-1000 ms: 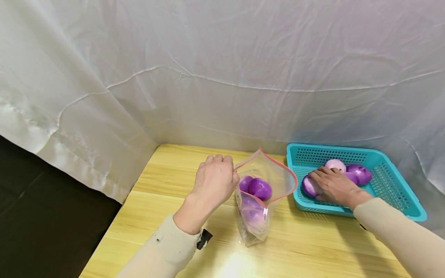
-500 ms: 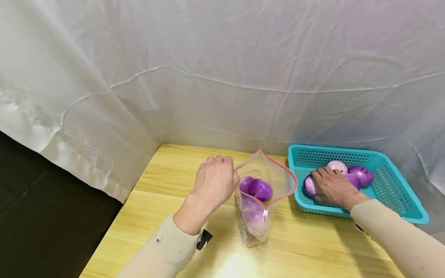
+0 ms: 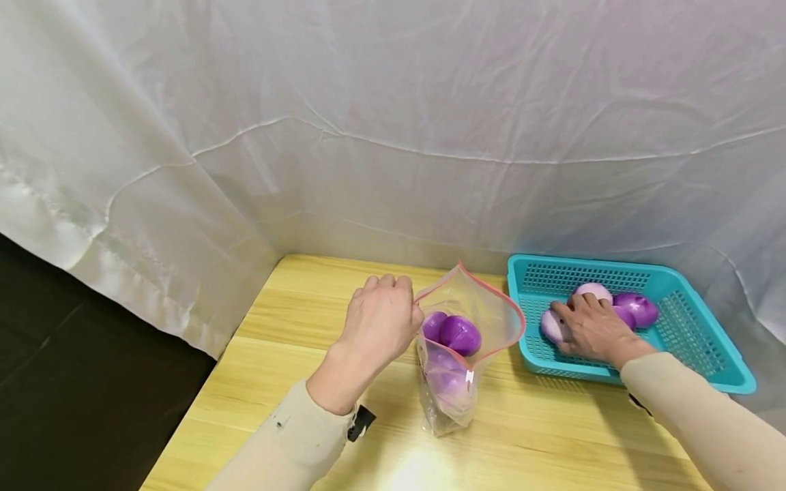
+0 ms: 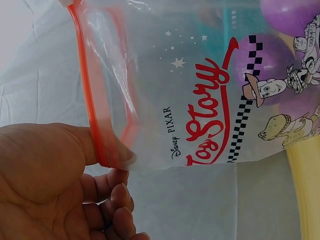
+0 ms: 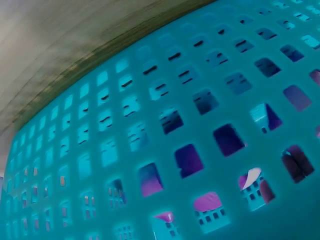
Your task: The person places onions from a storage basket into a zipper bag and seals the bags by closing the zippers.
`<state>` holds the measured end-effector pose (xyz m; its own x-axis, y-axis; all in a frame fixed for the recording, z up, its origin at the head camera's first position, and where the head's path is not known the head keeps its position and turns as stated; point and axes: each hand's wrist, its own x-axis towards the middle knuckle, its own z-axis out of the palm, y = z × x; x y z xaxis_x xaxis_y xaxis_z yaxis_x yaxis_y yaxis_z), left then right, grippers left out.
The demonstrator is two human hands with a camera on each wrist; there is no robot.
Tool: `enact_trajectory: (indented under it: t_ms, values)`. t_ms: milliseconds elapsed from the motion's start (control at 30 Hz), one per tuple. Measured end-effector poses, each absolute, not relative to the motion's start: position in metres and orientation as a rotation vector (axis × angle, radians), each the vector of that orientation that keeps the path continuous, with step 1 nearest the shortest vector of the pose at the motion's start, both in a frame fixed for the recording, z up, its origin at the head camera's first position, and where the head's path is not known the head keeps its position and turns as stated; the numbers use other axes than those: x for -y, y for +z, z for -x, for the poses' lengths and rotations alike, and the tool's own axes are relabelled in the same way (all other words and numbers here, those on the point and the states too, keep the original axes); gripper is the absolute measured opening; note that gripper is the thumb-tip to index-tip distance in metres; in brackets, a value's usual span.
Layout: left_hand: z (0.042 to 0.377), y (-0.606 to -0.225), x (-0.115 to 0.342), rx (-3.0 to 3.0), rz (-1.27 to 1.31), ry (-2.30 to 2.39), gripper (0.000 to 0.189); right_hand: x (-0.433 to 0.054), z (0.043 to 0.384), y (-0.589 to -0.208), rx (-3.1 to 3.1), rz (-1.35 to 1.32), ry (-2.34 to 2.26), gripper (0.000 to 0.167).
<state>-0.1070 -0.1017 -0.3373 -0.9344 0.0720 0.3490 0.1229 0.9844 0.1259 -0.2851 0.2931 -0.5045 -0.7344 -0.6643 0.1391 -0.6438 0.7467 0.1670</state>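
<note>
My left hand (image 3: 382, 317) pinches the left edge of a clear zip bag (image 4: 150, 65) between thumb and fingers. The bag stands upright on the table, its red-rimmed mouth spread wide, with "Toy Story" printed in red on its side. Several glossy purple onions (image 3: 461, 335) fill it partway. To the right, my right hand (image 3: 591, 330) reaches into a turquoise basket (image 3: 706, 327), fingers curled over a pale purple onion (image 3: 554, 326). Beside that hand lie another pale onion (image 3: 593, 292) and a dark purple onion (image 3: 640, 310). The basket's wall hides most of this from the right wrist view.
The wooden table (image 3: 276, 361) ends at the left, with a dark area (image 3: 80, 389) beyond. A pale cloth curtain (image 3: 393, 136) hangs close behind the table and basket. The basket's raised rim surrounds the right hand's work.
The onion under my right fingers has turned, showing a paler side with a dark spot. The right hand has shifted slightly; my left hand and the bag stay put.
</note>
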Motion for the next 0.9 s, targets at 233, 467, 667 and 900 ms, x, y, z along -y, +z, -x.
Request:
enact_trajectory:
  t_ms: [233, 467, 667, 900]
  values:
    - [0.107, -0.336, 0.101, 2.787, 0.137, -0.222, 0.013, -0.297, 0.286, -0.501, 2.698, -1.015, -0.184, 0.085]
    - [0.107, -0.335, 0.101, 2.794, 0.134, -0.226, 0.012, -0.305, 0.291, -0.491, 2.656, -1.016, -0.251, 0.079]
    - [0.108, -0.335, 0.102, 2.796, 0.126, -0.230, 0.012, -0.310, 0.296, -0.474, 2.593, -1.039, -0.324, 0.078]
    - [0.110, -0.336, 0.102, 2.718, 0.168, -0.219, 0.010, -0.314, 0.300, -0.458, 2.571, -1.031, -0.390, 0.076]
